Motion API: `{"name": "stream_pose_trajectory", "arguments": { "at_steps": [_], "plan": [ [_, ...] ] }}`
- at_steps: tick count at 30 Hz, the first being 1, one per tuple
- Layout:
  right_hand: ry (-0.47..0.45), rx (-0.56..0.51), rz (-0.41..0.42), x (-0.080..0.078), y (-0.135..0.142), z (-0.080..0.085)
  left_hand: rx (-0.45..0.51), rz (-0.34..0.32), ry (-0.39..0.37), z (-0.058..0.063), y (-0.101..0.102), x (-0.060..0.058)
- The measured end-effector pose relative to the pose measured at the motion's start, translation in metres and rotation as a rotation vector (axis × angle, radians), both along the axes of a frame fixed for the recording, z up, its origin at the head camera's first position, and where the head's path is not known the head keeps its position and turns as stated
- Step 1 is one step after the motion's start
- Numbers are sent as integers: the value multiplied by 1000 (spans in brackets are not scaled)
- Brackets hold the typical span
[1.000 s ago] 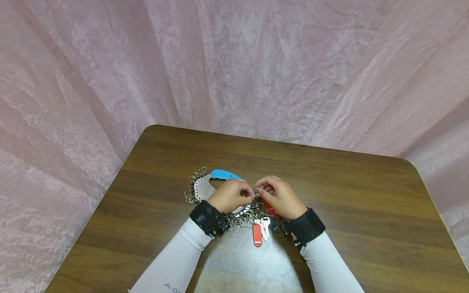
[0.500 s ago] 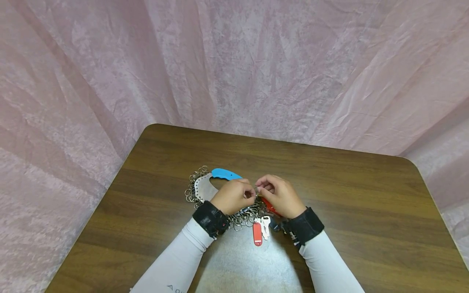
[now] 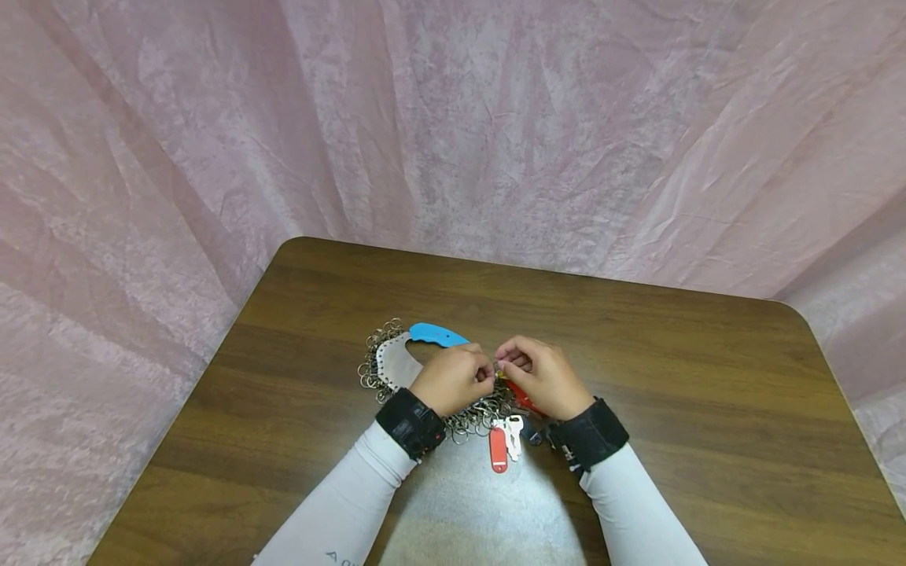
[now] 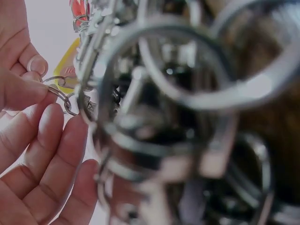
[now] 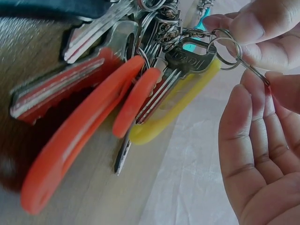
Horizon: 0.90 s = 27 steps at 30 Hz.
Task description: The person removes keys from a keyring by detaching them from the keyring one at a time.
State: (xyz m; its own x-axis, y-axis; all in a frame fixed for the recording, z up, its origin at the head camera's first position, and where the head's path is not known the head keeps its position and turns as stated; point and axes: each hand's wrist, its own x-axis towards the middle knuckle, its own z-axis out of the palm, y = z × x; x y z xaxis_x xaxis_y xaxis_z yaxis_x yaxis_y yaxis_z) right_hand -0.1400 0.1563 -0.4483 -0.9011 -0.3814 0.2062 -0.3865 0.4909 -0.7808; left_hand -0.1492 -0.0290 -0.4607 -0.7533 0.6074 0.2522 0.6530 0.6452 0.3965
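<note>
A pale plate (image 3: 396, 362) with a blue handle (image 3: 436, 335) lies on the table, its edge lined with small metal rings (image 3: 377, 369). Over its right end, my left hand (image 3: 453, 383) and right hand (image 3: 546, 383) almost meet. Linked split rings (image 5: 229, 50) run between them in the right wrist view, and the fingertips of each hand pinch this ring link. From it hangs a metal key (image 5: 187, 58) beside a yellow key tag (image 5: 176, 115). The left wrist view shows the rings (image 4: 58, 96) between thumb and fingertips, with the plate's rings blurred in front.
Orange-red key tags (image 5: 84, 136) and more keys (image 5: 98, 37) hang below the right hand. A red tag (image 3: 499, 450) and a silver key (image 3: 514, 436) lie towards the near side, beside a dark tag (image 3: 529, 432). A pink curtain (image 3: 453, 134) stands behind the wooden table (image 3: 694, 393).
My left hand has shifted slightly right, closer to the right hand. The right hand has stayed nearly in place, and the plate and tags look almost unchanged.
</note>
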Motion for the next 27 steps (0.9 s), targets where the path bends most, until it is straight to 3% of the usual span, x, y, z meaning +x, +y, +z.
{"name": "stream_pose_trajectory", "arguments": {
  "at_steps": [15, 27],
  "plan": [
    [16, 41, 14, 0, 0, -2, -52, 49, 59, 1, 1, 2],
    [3, 26, 55, 1, -1, -2, -1, 114, -15, 1, 0, -1]
  ]
}}
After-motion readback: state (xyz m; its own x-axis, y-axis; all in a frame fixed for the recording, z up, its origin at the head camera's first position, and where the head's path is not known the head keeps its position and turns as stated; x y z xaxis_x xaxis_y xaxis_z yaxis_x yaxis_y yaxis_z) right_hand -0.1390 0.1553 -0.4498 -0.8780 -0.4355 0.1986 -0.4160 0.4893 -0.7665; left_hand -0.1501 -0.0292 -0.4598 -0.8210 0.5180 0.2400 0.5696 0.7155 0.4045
